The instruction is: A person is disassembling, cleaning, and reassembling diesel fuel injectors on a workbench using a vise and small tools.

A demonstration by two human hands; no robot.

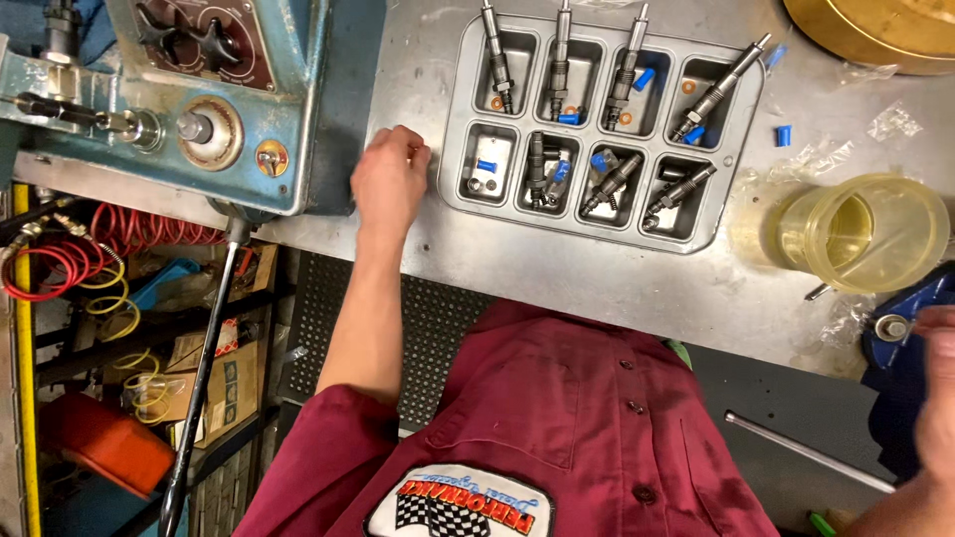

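Head view: the left hand (390, 179) rests knuckles-up on the scuffed steel counter (557, 273), its grip loosely curled around nothing, just beside the dull grey metal tray (453, 129) of eight square compartments. Slim dark metal injectors (624, 70) lie tilted in these, with small blue plastic caps (644, 79). The right hand (935, 398) is blurred at the edge; its grip cannot be told. Near it stands a yellowish translucent beaker (860, 231).
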